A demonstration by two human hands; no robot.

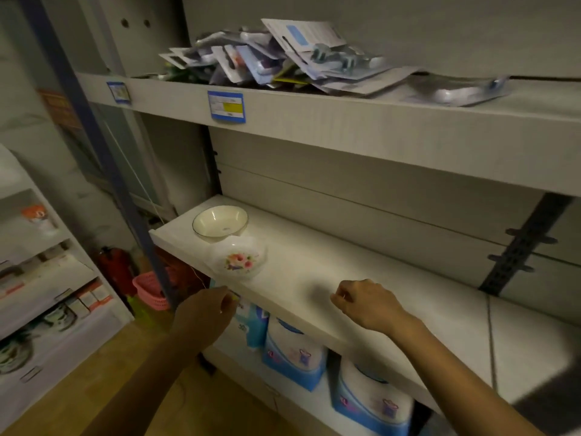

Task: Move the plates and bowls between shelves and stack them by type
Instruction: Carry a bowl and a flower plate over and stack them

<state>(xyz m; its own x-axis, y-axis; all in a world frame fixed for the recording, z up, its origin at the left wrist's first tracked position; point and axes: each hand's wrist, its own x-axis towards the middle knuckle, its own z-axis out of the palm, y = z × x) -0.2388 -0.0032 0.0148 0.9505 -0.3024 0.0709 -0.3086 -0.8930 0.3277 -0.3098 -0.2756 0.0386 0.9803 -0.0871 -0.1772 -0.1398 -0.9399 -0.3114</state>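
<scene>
- Two dishes are sitting at the left end of the middle shelf (361, 265): a cream bowl (220, 223) towards the back and a small flowered plate (240, 259) in front of it, near the shelf's front edge.
- Both are lying side by side, very close or just touching, with neither stacked on the other.
- Nothing of either type is showing as a stack yet, so the sorting seems to be only beginning here; no other plates or bowls are showing anywhere in view, so how many are waiting to be moved cannot be told.
- Past the two dishes, the middle shelf is stretching away to the right.
- Over the front edge of that shelf, the right hand (364, 305) is hovering with fingers loosely curled under, holding nothing and well apart from the dishes.
- Just below and in front of the plate, the left hand (206, 309) is hanging by the shelf edge, fingers also loosely curled, gripping nothing that can be seen.
- Above, the top shelf (345, 121) is carrying a heap of carded packets (276, 55).
- Below, blue and white packs (295, 357) are standing on the lower shelf, and a pink basket (149, 289) is sitting on the floor to the left.
</scene>
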